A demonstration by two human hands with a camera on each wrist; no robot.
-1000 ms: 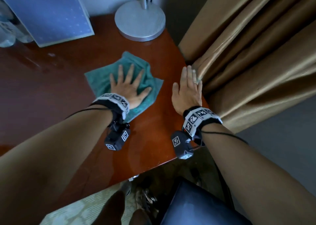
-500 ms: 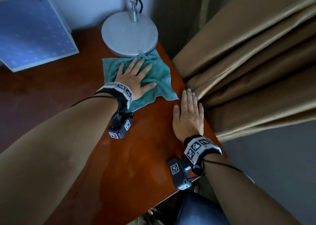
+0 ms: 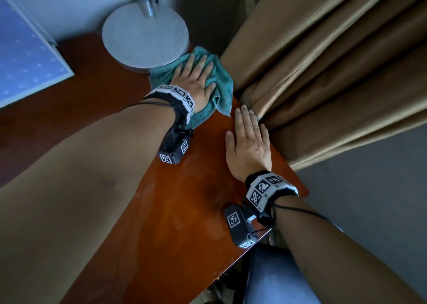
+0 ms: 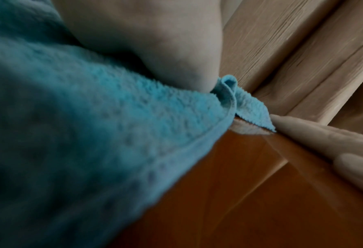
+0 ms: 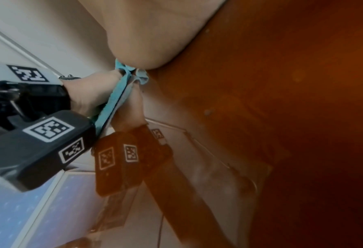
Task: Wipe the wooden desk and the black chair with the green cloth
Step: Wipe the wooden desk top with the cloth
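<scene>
Fingers of the left hand lie straight and slightly spread, pressing the green cloth flat on the worktop at its far right corner, touching the lamp base to the left and just beside the curtain. Soft, light terry that bunches easily, so it likely handles best under a flat palm at its middle. Right hand rests flat, fingers together, at the worktop's right edge against the curtain; open room lies nearer the person.

Tan pleated curtain hangs beside a pale wall, above grey floor.
</scene>
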